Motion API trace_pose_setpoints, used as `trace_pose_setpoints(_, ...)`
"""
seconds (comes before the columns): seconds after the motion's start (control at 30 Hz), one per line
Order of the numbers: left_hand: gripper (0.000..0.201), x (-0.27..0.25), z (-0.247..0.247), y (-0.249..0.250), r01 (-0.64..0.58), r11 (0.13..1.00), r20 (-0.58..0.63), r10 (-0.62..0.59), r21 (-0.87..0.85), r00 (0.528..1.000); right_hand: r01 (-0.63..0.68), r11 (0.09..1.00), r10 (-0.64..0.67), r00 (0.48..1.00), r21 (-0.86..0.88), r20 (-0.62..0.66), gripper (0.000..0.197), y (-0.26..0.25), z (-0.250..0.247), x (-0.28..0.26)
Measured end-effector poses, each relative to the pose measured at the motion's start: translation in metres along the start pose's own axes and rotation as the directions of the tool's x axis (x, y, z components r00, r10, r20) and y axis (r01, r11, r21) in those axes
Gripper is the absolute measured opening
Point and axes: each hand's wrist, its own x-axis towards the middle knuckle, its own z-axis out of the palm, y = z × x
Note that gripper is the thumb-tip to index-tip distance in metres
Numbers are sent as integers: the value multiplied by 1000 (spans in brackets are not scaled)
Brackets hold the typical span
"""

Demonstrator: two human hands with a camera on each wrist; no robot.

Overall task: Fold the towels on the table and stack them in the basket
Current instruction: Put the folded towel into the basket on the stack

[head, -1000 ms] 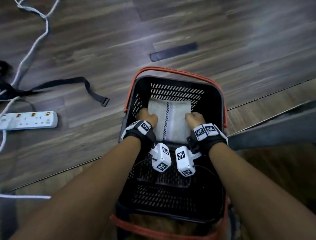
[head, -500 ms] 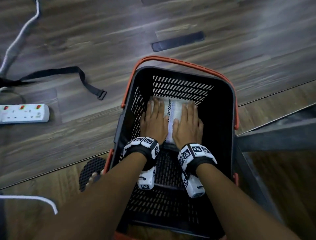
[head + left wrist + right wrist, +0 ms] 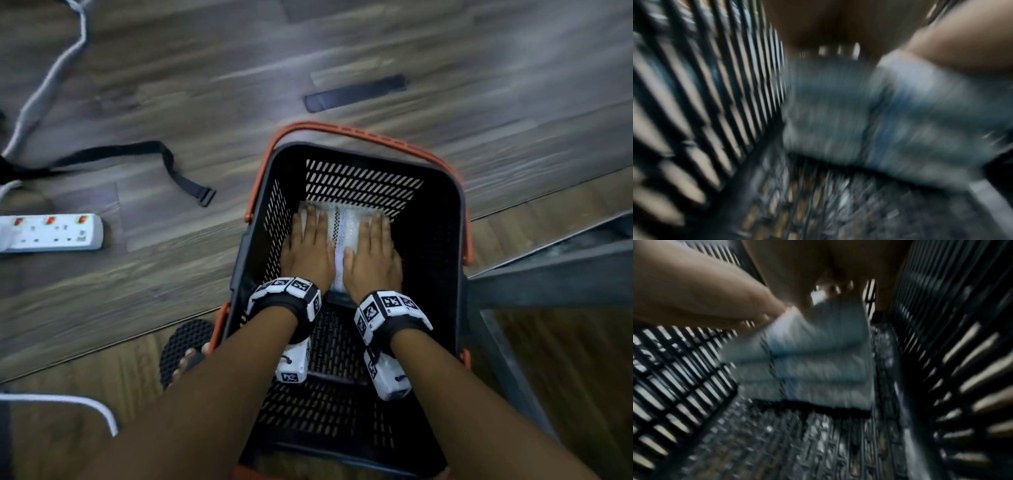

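Observation:
A black slotted basket point(image 3: 442, 219) with orange handles stands on the wooden floor. Inside it, against the far wall, lies a stack of folded pale towels point(image 3: 346, 226) with a dark patterned stripe. My left hand point(image 3: 308, 246) lies flat on the left half of the top towel, fingers straight. My right hand point(image 3: 373, 255) lies flat on the right half in the same way. The right wrist view shows the stack point(image 3: 813, 360) as three folded layers on the basket floor. The blurred left wrist view shows the same stack point(image 3: 890, 116) beside the slotted wall point(image 3: 705, 113).
A white power strip point(image 3: 51, 233) and a black strap point(image 3: 144, 157) lie on the floor to the left. White cables point(image 3: 51, 82) run at the upper left. A grey metal frame point(image 3: 548, 274) stands right of the basket. A sandalled foot point(image 3: 186, 353) is by its left side.
A second ago both hands gripped the folded towel by its near edge above the basket. They lowered it, then flattened onto its top, where they still lie.

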Motion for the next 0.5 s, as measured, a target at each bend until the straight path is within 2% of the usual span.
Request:
trace_pose_setpoints(0.1,52,-24,-49,11,36,998,230,-47,53,972,-10,999,19,969,-37,246,52,-2,-47,-15)
trace_pose_setpoints(0.17,40,-47,-88,17,47,996,305,-67,72,950,-40,998,52,925,-40,377,42,-5,-83,-31)
trace_pose_setpoints(0.2,39,-59,-108,20,57,997,317,-71,52,946,-37,999,44,916,-26,400,40,-6,-104,-41)
trace_pose_setpoints(0.3,41,-96,-174,34,47,999,236,-45,-1,971,4,1000,1,916,-10,402,37,-9,-176,-76)
trace_pose_setpoints(0.4,40,-143,-248,59,-40,999,81,40,1,996,19,999,-33,955,50,294,32,-11,-257,-117)
trace_pose_setpoints(0.5,43,-200,-316,87,-164,986,-61,163,-16,985,12,996,-25,986,84,162,27,-15,-342,-173)
